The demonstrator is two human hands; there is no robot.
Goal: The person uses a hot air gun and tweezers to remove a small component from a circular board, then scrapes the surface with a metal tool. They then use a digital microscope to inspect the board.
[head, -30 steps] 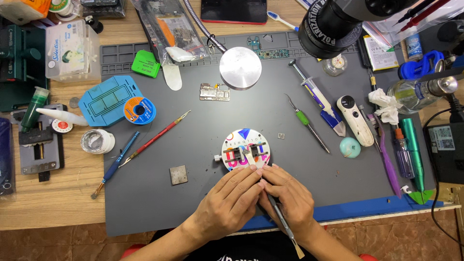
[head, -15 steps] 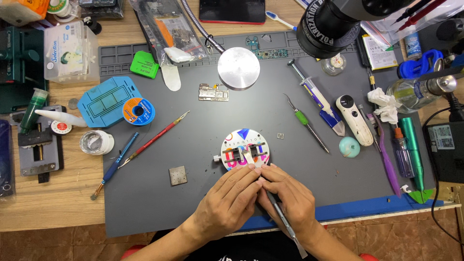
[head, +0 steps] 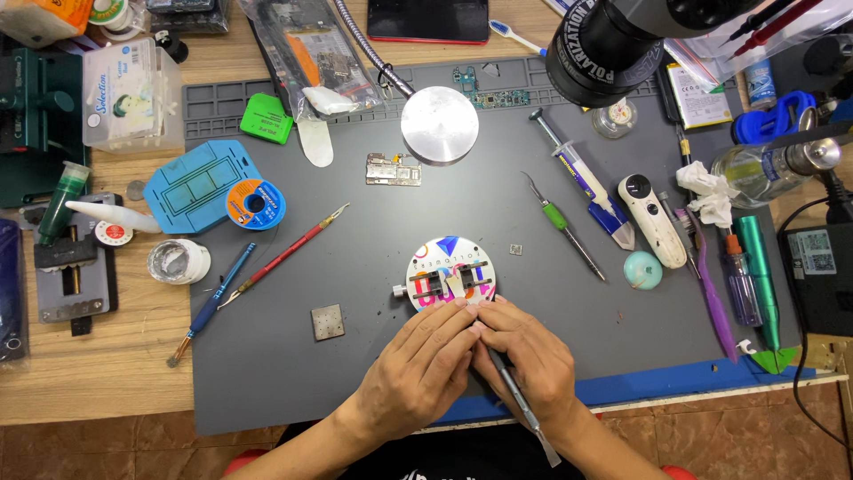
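Both our hands work at a round holder low in the middle of the frame.

Our left hand (head: 418,369) presses its fingertips against the lower edge of the round white holder (head: 450,274), fingers curled together and grasping nothing that we can make out. Our right hand (head: 524,356) is clenched around a thin metal tool (head: 524,411), whose handle runs down toward the bottom edge; its tip is hidden where the two hands meet at the holder. The holder sits on the grey mat (head: 355,231) covering the table. A small square metal plate (head: 327,322) lies just left of our left hand, and a green-handled pick (head: 562,224) lies to the upper right.
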